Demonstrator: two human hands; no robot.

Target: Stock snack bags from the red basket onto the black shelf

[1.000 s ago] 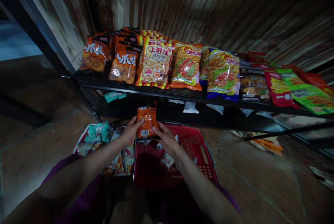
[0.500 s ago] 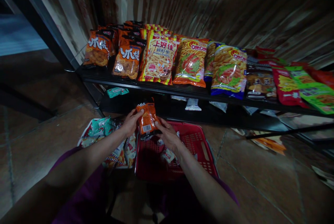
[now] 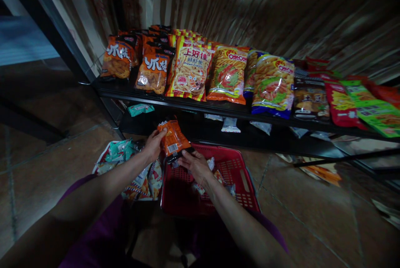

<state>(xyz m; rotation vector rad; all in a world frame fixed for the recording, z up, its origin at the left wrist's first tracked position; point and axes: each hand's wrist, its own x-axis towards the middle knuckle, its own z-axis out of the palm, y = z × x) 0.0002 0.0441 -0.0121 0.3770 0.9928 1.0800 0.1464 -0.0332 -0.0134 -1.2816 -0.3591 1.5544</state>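
Note:
A small orange snack packet (image 3: 173,140) with a barcode label is held tilted over the back edge of a red plastic basket (image 3: 237,184). My left hand (image 3: 153,145) grips its upper left edge with closed fingers. My right hand (image 3: 194,166) holds its lower right end from beneath. Several small packets lie inside the basket, partly hidden by my right forearm.
A black shelf (image 3: 175,103) carries rows of large snack bags, such as an orange bag (image 3: 154,70) and a yellow prawn cracker bag (image 3: 189,72). A tray of small packets (image 3: 125,164) sits left of the basket on the tiled floor. A lower shelf holds scattered sachets (image 3: 229,125).
The orange packet has tilted from upright to slanted, its top swinging left. My right hand has dropped from its side to under its lower end.

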